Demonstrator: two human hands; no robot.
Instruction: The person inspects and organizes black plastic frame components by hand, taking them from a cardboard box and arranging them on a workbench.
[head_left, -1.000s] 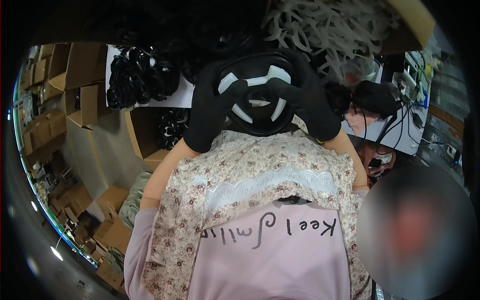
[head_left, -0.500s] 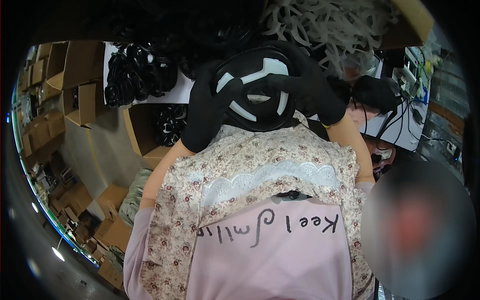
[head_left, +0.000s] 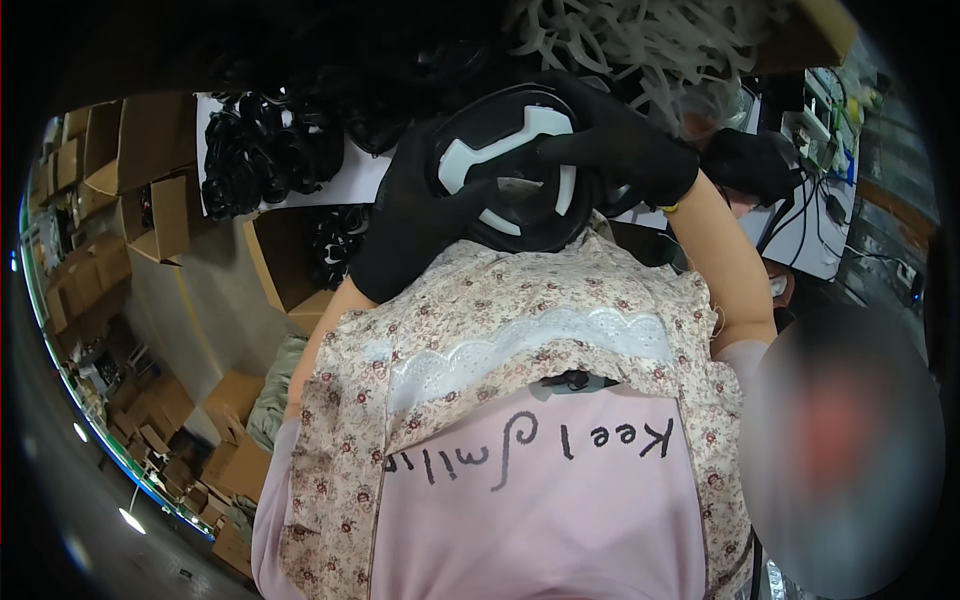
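Between my black-gloved hands is a black ring-shaped plastic part [head_left: 548,228] with white inlay strips, tilted in front of my chest. My left hand [head_left: 420,215] grips its left side, thumb laid over the face near the lower inlay. The right hand [head_left: 630,150] holds the upper right rim, with its thumb pressing on the face by the white strip [head_left: 480,155]. Both hands' other fingers are mostly hidden behind the part. I cannot make out what the ring is for.
Black plastic parts [head_left: 265,150] are heaped on the white table at left. Translucent white strips [head_left: 640,45] lie in a pile ahead. Another person's black-gloved hand [head_left: 750,165] is at right, near cables [head_left: 800,215]. An open cardboard box [head_left: 275,265] stands below the table.
The ring has turned slightly between my hands and now sits a little higher. My right hand and forearm have shifted outward to the right; the left hand keeps its grip.
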